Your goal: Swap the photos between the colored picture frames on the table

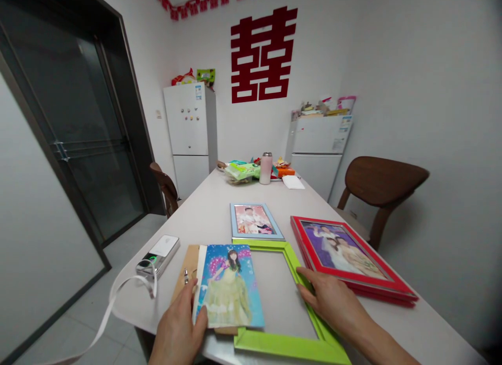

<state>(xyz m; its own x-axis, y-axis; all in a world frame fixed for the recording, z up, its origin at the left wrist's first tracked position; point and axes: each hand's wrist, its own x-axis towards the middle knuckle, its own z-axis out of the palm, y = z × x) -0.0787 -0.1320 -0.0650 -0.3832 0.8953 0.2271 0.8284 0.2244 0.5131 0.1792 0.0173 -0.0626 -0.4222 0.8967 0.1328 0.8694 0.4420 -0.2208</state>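
A photo (231,289) of a figure in a pale yellow-green dress lies over a brown backing board (182,273) with a small metal clasp. My left hand (180,323) grips both at their left edge, its thumb on the photo. The photo overlaps the left side of a lime-green picture frame (292,346), whose opening shows the pale tabletop. My right hand (333,297) holds the frame's right side, fingers curled over its inner edge. Just beyond lies a light-blue framed picture (257,221). Red framed pictures (353,252) are stacked to the right.
On the table (200,210), a power bank (159,255) with a white strap sits at the left edge. A pink bottle (265,169) and a green plastic package (243,171) stand at the far end. Wooden chairs flank the table, one at the right (382,182).
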